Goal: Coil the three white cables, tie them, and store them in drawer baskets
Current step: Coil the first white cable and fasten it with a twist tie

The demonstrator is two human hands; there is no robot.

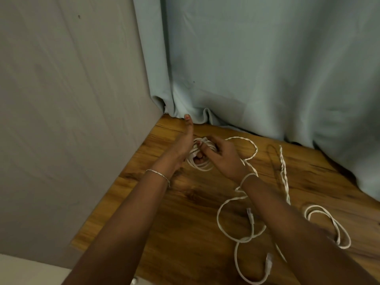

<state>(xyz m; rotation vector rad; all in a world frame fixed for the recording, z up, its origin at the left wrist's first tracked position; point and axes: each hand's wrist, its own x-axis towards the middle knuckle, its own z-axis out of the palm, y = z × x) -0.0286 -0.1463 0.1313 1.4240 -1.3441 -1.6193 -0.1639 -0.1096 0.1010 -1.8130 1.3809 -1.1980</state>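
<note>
Cable coil (200, 167) between left hand (184, 146) and right hand (223, 156), apparently gripped.

A pale blue-green curtain (267, 58) is hanging across the far and right sides, its hem bunching on the wood-grain surface (195, 202). A grey wall (72, 99) is running along the left, meeting the curtain at the far corner.

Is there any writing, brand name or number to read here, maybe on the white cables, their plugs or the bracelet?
No readable text anywhere. The white cables, bracelet, curtain, wall and wooden table show no print; any marking on the plugs is too small and blurred to tell.
</note>
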